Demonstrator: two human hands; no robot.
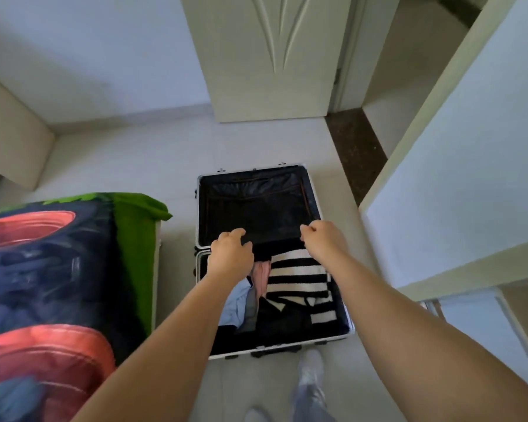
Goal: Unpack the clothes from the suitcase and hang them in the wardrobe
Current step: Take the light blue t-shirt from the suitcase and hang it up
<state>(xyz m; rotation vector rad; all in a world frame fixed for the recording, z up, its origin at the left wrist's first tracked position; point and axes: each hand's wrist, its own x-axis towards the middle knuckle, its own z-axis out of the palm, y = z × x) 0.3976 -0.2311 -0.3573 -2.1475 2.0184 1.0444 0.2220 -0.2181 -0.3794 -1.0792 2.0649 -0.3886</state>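
An open suitcase [197, 214] with a silver frame lies flat on the floor. Its far half shows only black lining [256, 199]. The near half holds a black-and-white striped sweater [296, 275], a pink garment [261, 277], a light blue one [233, 303] and dark clothes [281, 321]. My left hand [230, 254] and my right hand [322, 237] reach over the hinge line with curled fingers. Each grips one end of a piece of black fabric [272, 240] stretched between them. Whether it is a garment or the suitcase's divider flap I cannot tell.
A bed with a dark, red and green cover [43, 269] stands close on the left. A pale door [272, 56] is beyond the suitcase. White panels [454, 178], likely the wardrobe, rise on the right. My socked feet [310, 370] stand at the suitcase's near edge.
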